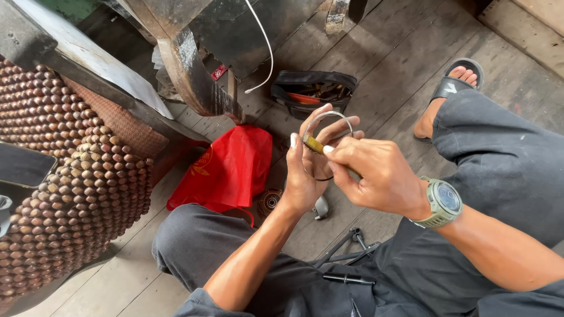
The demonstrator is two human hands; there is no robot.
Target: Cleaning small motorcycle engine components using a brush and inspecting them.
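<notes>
My left hand (305, 170) holds a thin metal ring (329, 115) up in front of me, its fingers curled around the ring's rim. My right hand (376, 173), with a green watch (443, 202) on its wrist, pinches a small yellowish tool (312, 142) against the ring's left side. Both hands meet above the wooden floor, between my knees in dark trousers.
A red plastic bag (229, 167) lies on the wooden floor (388, 53), with an open black tool pouch (314, 91) behind it. A beaded seat cover (70, 176) fills the left. Black metal tools (349, 258) lie near my lap. My sandalled foot (452, 88) is at the upper right.
</notes>
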